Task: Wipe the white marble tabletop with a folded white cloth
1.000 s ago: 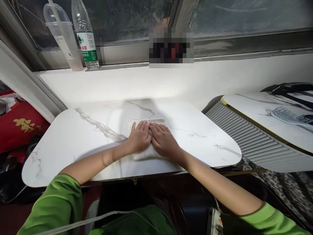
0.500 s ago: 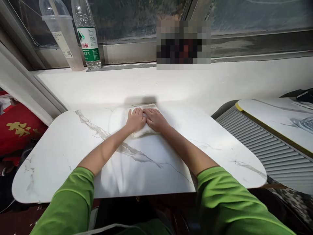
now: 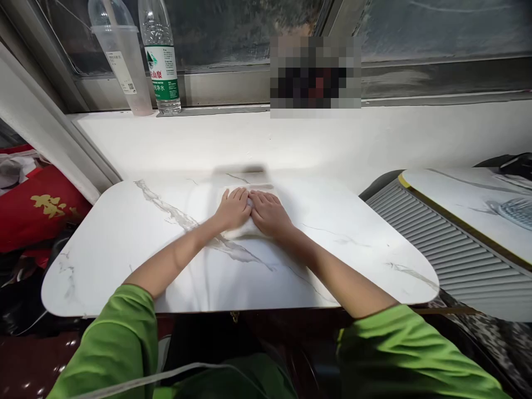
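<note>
A folded white cloth [image 3: 248,227] lies near the back edge of the white marbled table [image 3: 137,244]. My left hand [image 3: 233,209] rests on its left part, palm down, fingers stretched out. On the right part my right hand [image 3: 269,211] lies the same way, its fingers pointing toward the wall. The two hands nearly meet at the thumbs, where a little of the cloth shows between them. Both palms are hidden, and much of the cloth is covered by the hands.
On the window ledge at the left stand a clear plastic cup [image 3: 127,69] with a straw and a water bottle [image 3: 163,64]. A red bag [image 3: 45,205] is left of the table. To the right are a grey ribbed panel [image 3: 440,244] and another marbled table [image 3: 461,191].
The hands and cloth have shifted slightly to the right and toward me across the table. The whole view has also moved a little.
</note>
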The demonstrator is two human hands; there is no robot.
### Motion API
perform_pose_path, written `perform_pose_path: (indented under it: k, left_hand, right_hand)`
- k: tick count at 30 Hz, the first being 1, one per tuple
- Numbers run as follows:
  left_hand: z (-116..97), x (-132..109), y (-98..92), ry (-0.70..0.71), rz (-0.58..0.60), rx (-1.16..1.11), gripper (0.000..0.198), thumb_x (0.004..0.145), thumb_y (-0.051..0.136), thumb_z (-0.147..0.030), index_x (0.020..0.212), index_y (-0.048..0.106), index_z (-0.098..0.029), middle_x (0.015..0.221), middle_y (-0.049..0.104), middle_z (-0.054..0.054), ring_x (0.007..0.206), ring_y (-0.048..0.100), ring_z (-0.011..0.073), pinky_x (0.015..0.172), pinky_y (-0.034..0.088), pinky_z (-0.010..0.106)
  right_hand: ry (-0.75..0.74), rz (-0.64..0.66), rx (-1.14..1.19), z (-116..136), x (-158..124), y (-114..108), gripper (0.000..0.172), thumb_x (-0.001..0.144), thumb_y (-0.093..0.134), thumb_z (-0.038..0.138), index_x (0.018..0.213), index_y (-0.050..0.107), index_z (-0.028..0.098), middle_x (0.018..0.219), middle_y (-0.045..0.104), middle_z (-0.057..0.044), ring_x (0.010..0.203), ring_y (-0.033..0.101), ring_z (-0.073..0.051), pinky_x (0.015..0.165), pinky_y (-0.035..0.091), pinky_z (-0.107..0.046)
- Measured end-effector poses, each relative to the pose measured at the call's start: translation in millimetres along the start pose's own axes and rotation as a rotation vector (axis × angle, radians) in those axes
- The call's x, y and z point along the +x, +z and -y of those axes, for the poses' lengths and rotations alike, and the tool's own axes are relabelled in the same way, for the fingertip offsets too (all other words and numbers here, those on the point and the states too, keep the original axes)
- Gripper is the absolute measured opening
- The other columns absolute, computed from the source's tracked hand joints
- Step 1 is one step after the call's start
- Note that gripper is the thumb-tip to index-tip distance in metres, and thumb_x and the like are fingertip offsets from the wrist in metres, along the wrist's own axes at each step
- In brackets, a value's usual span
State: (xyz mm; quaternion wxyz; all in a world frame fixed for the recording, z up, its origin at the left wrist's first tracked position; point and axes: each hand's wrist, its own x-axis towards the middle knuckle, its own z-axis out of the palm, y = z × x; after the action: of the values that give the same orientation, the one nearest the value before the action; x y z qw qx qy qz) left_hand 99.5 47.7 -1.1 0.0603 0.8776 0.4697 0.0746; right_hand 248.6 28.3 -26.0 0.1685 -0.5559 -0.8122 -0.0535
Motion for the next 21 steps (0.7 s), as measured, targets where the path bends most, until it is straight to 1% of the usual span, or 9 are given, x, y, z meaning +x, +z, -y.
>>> perform_pose_path:
  k: [3,7,9,11,13,15,18,21]
  left_hand:
    - [-12,-39,0.0,0.057,0.006,0.002,0.055,0.098,0.027,-0.022,0.149,0.035,-0.004,0.16,0.033,0.015,0.15,0.026,0.0238,0.125,0.014,0.049]
    - [-28,-99,-1.7,0.067,-0.027,0.01,0.056,0.097,0.03,-0.023,0.149,0.036,-0.004,0.159,0.036,0.017,0.15,0.028,0.0263,0.124,0.015,0.051]
    - [-32,-125,-4.7,0.088,-0.031,0.009,0.056,0.097,0.03,-0.024,0.149,0.037,-0.002,0.158,0.036,0.019,0.15,0.027,0.0274,0.124,0.016,0.051]
    - [-34,-142,-8.7,0.107,-0.018,-0.001,0.057,0.097,0.03,-0.024,0.149,0.036,-0.001,0.159,0.035,0.019,0.151,0.026,0.0273,0.125,0.015,0.05]
    - [-33,-149,-11.9,0.104,-0.004,-0.018,0.057,0.098,0.028,-0.024,0.149,0.035,0.0,0.159,0.034,0.019,0.151,0.025,0.0259,0.125,0.015,0.049]
    - [-30,-148,-12.9,0.077,0.002,-0.034,0.057,0.098,0.027,-0.024,0.15,0.034,-0.001,0.159,0.034,0.018,0.151,0.025,0.0248,0.125,0.015,0.048]
    - [-21,-134,-10.4,0.025,-0.011,-0.047,0.057,0.098,0.028,-0.025,0.15,0.035,-0.004,0.16,0.034,0.017,0.151,0.026,0.0244,0.125,0.015,0.049]
    - [-8,-112,-7.6,0.002,-0.03,-0.03,0.056,0.098,0.027,-0.024,0.15,0.035,-0.004,0.16,0.033,0.017,0.151,0.025,0.025,0.124,0.015,0.049]
  right_hand:
    - [-0.021,0.02,-0.056,26,-37,-10,0.054,0.096,0.029,0.022,0.141,0.049,0.001,0.147,0.051,-0.02,0.137,0.044,-0.031,0.114,0.032,-0.047]
    - [-0.084,0.022,-0.101,65,-85,-25,0.053,0.097,0.031,0.023,0.141,0.05,0.0,0.147,0.051,-0.02,0.137,0.044,-0.032,0.115,0.031,-0.047]
    - [-0.127,0.024,-0.11,79,-101,-33,0.053,0.097,0.031,0.023,0.141,0.05,0.0,0.147,0.051,-0.021,0.138,0.043,-0.033,0.114,0.032,-0.048]
    - [-0.187,0.042,-0.088,85,-108,-41,0.053,0.098,0.031,0.024,0.141,0.05,0.0,0.146,0.052,-0.021,0.137,0.044,-0.033,0.112,0.035,-0.047]
    - [-0.238,0.063,-0.023,83,-107,-45,0.051,0.098,0.032,0.028,0.138,0.052,0.004,0.143,0.055,-0.02,0.131,0.049,-0.032,0.107,0.039,-0.046]
    - [-0.259,0.054,0.06,77,-99,-45,0.048,0.098,0.036,0.033,0.135,0.055,0.009,0.139,0.058,-0.018,0.124,0.052,-0.031,0.104,0.042,-0.045]
    - [-0.256,0.002,0.15,66,-80,-36,0.045,0.097,0.038,0.035,0.132,0.055,0.012,0.137,0.058,-0.018,0.123,0.052,-0.031,0.104,0.04,-0.046]
    - [-0.254,-0.008,0.184,57,-55,-24,0.042,0.097,0.037,0.034,0.128,0.056,0.014,0.135,0.059,-0.017,0.124,0.051,-0.031,0.105,0.039,-0.046]
